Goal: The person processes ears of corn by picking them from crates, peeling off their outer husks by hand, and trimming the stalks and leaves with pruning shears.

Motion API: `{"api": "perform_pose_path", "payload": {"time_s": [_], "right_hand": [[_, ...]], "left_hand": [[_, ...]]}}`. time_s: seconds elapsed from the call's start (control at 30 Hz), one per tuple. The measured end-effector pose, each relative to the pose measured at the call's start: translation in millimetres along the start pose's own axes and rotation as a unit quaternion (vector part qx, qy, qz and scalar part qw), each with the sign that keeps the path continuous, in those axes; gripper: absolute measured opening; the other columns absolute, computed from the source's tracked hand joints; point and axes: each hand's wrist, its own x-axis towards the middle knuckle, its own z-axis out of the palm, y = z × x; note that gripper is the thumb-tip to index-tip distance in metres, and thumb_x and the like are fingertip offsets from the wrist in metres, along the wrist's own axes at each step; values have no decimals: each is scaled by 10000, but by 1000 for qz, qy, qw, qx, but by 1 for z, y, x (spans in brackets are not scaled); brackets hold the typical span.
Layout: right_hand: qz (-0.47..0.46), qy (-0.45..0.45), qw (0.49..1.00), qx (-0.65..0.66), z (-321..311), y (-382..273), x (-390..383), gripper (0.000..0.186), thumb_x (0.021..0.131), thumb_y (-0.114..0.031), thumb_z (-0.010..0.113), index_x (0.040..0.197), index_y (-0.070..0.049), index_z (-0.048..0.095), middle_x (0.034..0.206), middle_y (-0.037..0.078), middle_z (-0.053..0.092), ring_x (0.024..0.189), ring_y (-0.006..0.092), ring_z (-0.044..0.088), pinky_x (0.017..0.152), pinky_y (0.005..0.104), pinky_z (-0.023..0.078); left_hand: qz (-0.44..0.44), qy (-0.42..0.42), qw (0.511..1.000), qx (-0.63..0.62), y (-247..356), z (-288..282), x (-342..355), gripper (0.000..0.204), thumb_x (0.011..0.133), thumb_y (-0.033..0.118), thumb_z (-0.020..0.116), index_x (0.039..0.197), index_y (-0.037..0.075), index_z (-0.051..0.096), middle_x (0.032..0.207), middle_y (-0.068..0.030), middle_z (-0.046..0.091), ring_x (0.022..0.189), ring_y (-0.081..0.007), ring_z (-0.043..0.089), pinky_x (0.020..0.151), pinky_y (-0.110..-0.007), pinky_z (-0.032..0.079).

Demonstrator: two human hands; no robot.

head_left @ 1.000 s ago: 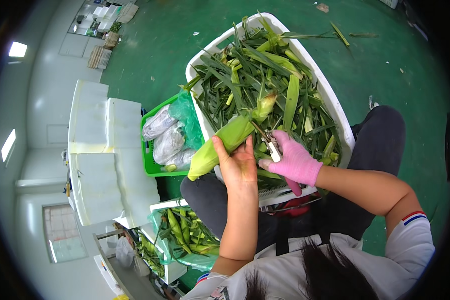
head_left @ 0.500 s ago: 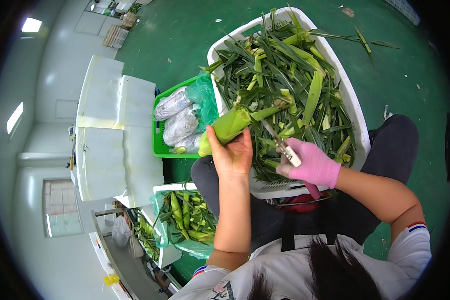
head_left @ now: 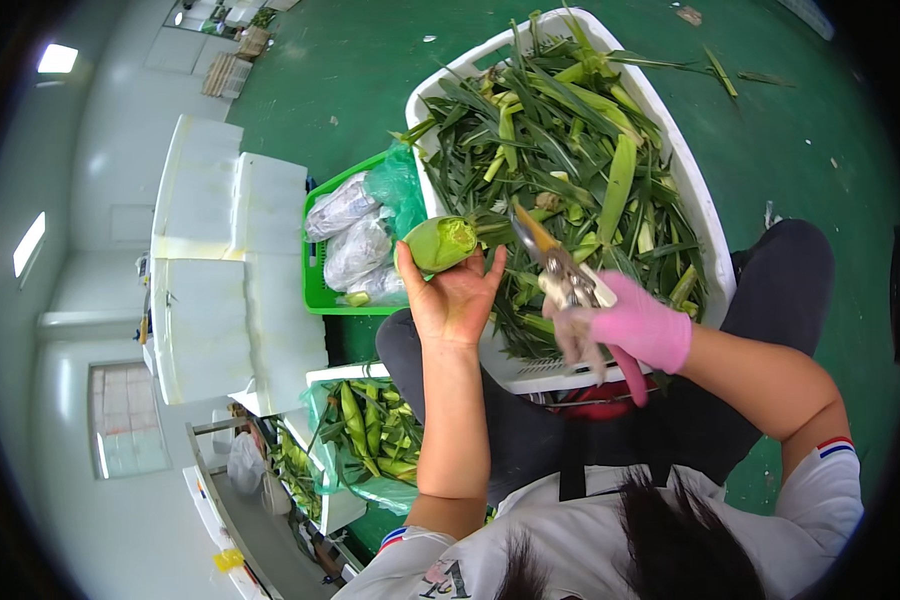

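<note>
An ear of corn in its green husk (head_left: 436, 247) rests in my bare left hand (head_left: 452, 305), between the thumb and fingers, with its pale cut end turned to the right. My right hand (head_left: 642, 325), in a pink glove, is closed round pruning shears (head_left: 562, 268). Their blades point up and left, a short way right of the ear and apart from it. Beneath both hands stands a large white plastic basket (head_left: 708, 200) heaped with green leaves and husk trimmings (head_left: 560, 130).
Left of the basket, a green crate (head_left: 315, 290) holds silvery wrapped packages (head_left: 355, 250). Nearer me, a lined white box (head_left: 345, 508) contains husked-over corn ears (head_left: 358, 420). White foam boxes (head_left: 198, 325) are stacked at the left. My bent knees flank the basket's near end.
The ear has tipped and shifted slightly left, its cut end facing me more. The shears have swung round in my right hand, so their blades show more fully.
</note>
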Motion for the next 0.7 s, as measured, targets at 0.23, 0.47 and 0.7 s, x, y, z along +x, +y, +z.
{"api": "perform_pose_path", "payload": {"time_s": [0.23, 0.47, 0.7], "right_hand": [[67, -110, 992, 19, -2, 15, 12, 550, 870, -243, 651, 1298, -6, 398, 1087, 115, 566, 1001, 195, 591, 856, 373, 511], [-4, 165, 986, -3, -11, 3, 25, 225, 836, -234, 639, 909, -36, 563, 683, 51, 578, 577, 154, 555, 583, 278, 458], [104, 170, 980, 19, -40, 51, 34, 388, 878, -345, 613, 1113, -41, 554, 861, 63, 583, 806, 210, 589, 765, 355, 486]], "left_hand": [[26, -103, 992, 68, -24, -15, -7, 592, 844, 579, 601, 1237, 146, 509, 1250, -51, 548, 1196, -246, 472, 1099, -510, 240], [22, -92, 995, -35, 1, -33, -24, 535, 811, 485, 683, 1168, 105, 562, 1154, -77, 606, 1189, -256, 508, 1064, -541, 306], [270, 154, 948, -69, 114, -209, -169, 459, 839, 455, 643, 1092, 83, 554, 933, -129, 601, 851, -245, 593, 775, -384, 526]]}}
